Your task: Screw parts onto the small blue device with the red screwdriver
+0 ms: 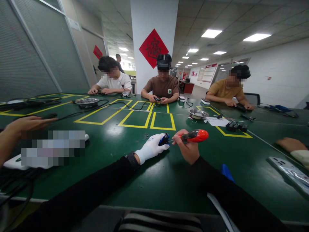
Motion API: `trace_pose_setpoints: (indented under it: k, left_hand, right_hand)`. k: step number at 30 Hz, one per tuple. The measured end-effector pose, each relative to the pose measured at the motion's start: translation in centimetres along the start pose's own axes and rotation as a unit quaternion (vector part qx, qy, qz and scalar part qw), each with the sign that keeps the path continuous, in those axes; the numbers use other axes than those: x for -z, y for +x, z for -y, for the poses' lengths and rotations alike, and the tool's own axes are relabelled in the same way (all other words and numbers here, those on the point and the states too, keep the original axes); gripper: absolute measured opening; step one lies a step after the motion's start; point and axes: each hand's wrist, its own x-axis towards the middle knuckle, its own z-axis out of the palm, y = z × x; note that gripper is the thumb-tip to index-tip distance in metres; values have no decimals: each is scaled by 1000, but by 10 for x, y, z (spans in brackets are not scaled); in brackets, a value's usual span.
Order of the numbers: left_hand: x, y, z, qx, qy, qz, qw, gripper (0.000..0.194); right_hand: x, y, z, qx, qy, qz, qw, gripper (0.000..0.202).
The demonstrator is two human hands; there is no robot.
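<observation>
My left hand [151, 148], in a white glove, is closed around a small black part [165, 139] just above the green table. Blue shows at the part's edges, and a metallic round piece sticks up from its top; its kind cannot be made out. My bare right hand [189, 149] grips a screwdriver [197, 135] with a red and black handle. Its thin shaft points left, and the tip reaches the part or lies very close to it; contact is unclear. Tiny metal bits [146, 136] lie on the table just beyond the glove.
Yellow tape outlines mark the green table [116, 190]. Metal bowls [199, 113], black parts [236, 125] and white paper [217, 121] stand farther off. A phone [291, 174] lies right, a blue object [227, 173] behind my right forearm. Co-workers' hands [29, 125] work around the table.
</observation>
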Motion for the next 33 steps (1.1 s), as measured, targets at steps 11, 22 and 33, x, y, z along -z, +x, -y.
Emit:
trace_pose_setpoints:
  k: [11, 22, 33]
  left_hand:
    - [7, 1, -10, 21, -27, 12, 999, 31]
    - [5, 2, -10, 38, -70, 23, 997, 24]
    - [7, 1, -13, 46, -64, 23, 997, 26]
  right_hand:
    - [0, 4, 0, 31, 2, -29, 999, 11]
    - [-25, 14, 11, -51, 257, -46, 964, 26]
    - [-4, 11, 5, -50, 216, 19, 975, 7]
